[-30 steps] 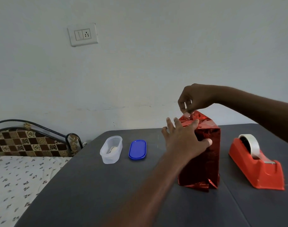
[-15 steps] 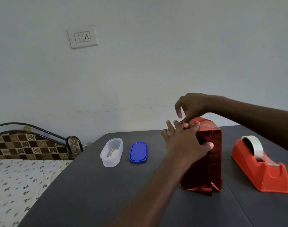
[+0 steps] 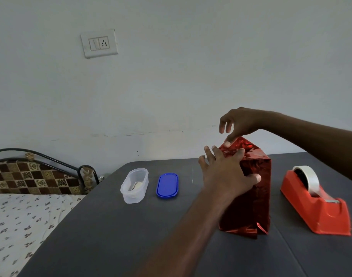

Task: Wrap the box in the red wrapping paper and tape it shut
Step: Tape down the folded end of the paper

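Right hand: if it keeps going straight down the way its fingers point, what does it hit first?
The right hand points down, one fingertip apparently already on the folded top of the red wrapped box, so the box top comes first. The left hand braces the box's side just below; depth between them is unclear.

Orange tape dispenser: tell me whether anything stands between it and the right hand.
Nothing visible does. The right hand presses a fingertip on the top fold of the upright box in shiny red wrapping paper; the orange tape dispenser stands to the box's right, with only bare dark table between.
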{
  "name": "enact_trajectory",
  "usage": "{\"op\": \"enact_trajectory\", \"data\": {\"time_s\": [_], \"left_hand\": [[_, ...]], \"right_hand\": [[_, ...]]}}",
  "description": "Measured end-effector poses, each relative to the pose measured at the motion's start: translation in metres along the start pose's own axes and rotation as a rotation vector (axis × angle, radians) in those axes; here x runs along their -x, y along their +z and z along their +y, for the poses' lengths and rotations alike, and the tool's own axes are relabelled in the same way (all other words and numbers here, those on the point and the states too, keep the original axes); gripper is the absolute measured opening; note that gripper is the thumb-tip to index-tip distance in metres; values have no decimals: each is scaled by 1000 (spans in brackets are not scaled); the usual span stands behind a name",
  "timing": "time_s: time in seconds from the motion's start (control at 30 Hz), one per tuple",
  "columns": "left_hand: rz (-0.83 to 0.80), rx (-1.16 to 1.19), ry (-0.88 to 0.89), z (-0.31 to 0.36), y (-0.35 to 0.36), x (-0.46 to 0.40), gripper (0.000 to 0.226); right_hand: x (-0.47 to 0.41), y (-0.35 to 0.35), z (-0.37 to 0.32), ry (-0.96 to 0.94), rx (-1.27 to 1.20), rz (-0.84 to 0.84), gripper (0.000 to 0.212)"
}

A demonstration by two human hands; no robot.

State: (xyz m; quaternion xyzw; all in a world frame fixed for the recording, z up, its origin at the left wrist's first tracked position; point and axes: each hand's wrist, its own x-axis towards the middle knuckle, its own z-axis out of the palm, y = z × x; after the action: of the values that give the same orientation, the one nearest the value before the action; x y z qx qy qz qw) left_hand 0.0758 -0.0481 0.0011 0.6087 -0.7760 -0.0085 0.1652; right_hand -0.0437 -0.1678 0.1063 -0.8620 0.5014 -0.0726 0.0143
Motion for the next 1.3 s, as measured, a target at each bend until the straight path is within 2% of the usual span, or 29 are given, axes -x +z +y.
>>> {"op": "enact_trajectory", "data": {"time_s": [0.13,0.23,0.43,0.67,0.9,1.0,1.1,1.2,1.3], "left_hand": [[-4,-5,6,-1,-1,0,84],[-18,-4,2,-2,-1,0,85],[-32,-6,-8,0,-2,-1,86],[-23,-2,6,-3,-2,1,83],[-23,-6,2,-2,-1,-1,85],[-35,-11,-4,-1,-2,-2,86],[-58,-20,-8,0,-4,-3,86],[-63,-12,-9,-1,-5,-3,86],[-65,-19,-8,-1,-5,-2,87]], "right_hand": [[-4,6,-16,-5,40,-210,46],[-6,10,-13,4,51,-216,42],[-3,5,1,20,-49,-101,26],[-3,13,2,20,-205,-344,17],[1,2,12,84,-212,-313,22],[-1,7,10,105,-149,-300,13],[-1,5,6,88,-68,-254,19],[4,-1,6,68,-18,-112,26],[15,-6,11,64,-76,52,27]]}}
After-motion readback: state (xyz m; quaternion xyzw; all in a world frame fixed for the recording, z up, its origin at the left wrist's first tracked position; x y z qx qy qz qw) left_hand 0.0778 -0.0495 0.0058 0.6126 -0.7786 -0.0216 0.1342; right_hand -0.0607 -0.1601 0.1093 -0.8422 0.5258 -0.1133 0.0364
